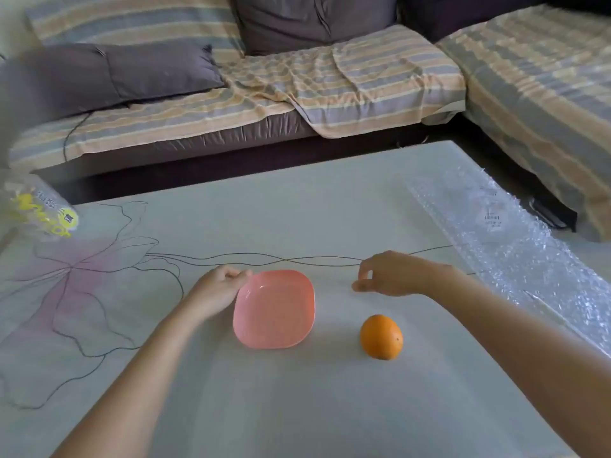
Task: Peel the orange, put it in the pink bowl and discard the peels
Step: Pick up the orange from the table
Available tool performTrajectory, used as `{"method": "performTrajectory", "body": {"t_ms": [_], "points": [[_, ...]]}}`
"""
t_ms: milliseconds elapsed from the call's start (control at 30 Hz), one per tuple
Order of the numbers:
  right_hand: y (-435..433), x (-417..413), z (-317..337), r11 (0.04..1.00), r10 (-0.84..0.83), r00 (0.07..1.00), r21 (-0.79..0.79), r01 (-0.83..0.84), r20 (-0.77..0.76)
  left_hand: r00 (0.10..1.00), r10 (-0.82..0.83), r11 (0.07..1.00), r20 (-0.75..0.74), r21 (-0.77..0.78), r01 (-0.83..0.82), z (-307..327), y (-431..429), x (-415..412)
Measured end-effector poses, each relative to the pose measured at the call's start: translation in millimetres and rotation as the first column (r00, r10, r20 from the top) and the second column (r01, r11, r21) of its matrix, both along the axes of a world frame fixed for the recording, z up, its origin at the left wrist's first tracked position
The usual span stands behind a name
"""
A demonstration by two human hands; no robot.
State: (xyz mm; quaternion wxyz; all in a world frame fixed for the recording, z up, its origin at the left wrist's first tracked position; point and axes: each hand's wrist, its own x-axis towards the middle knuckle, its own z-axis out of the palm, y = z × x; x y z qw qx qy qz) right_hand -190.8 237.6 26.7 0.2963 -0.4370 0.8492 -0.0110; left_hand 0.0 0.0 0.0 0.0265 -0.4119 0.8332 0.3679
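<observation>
The left grip (218,289) pinches the far left corner of the bowl (274,312), with the fingers curled at the rim. The right grip (396,274) hangs just over the surface (297,408), a bit past the bowl's right side. Its fingers are loosely curled and it holds nothing I can see. The orange (381,337) sits on the surface to the right of the bowl, close to it but not touching. It is nearer to the person than the right grip is. It has all its skin on, so I think the peeling has not begun, and picking it up looks like the next job. A few things could go wrong. The orange is round, so a bump from a finger or an arm could make it roll away, maybe toward the bubble wrap (515,259) on the right. The bowl looks light and is held only at one corner, so a pull there could make it slide or tip. When the skin tears, juice could squirt on the surface. Bits of peel could fall and get left behind. I can see no bin here, only a bag (39,213) at the far left, so I cannot tell where the peels should go.
</observation>
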Motion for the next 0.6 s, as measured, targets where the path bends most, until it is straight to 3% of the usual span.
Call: {"method": "performTrajectory", "body": {"t_ms": [200, 300, 467, 600], "points": [[25.4, 36.6, 4.0, 0.998, 0.003, 0.996, 0.055, -0.007, 0.084, 0.980, 0.077, 0.990, -0.185, -0.105, -0.098, 14.5, 45.6, 33.8], [37.3, 57.4, 0.3, 0.998, 0.017, 0.999, 0.063, -0.019, 0.027, 0.972, 0.044, 0.993, -0.232, -0.097, -0.069, 21.1, 72.0, 59.0], [57.0, 83.3, -11.1, 0.982, -0.125, 0.991, -0.149, 0.117, -0.042, 0.960, -0.032, 0.998, -0.278, -0.062, 0.016, 26.8, 112.9, 99.8], [70.0, 108.4, -15.2, 0.918, -0.275, 0.956, -0.269, 0.291, 0.098, 0.953, -0.085, 0.996, -0.290, -0.016, 0.083, 31.2, 142.3, 121.8]]}}
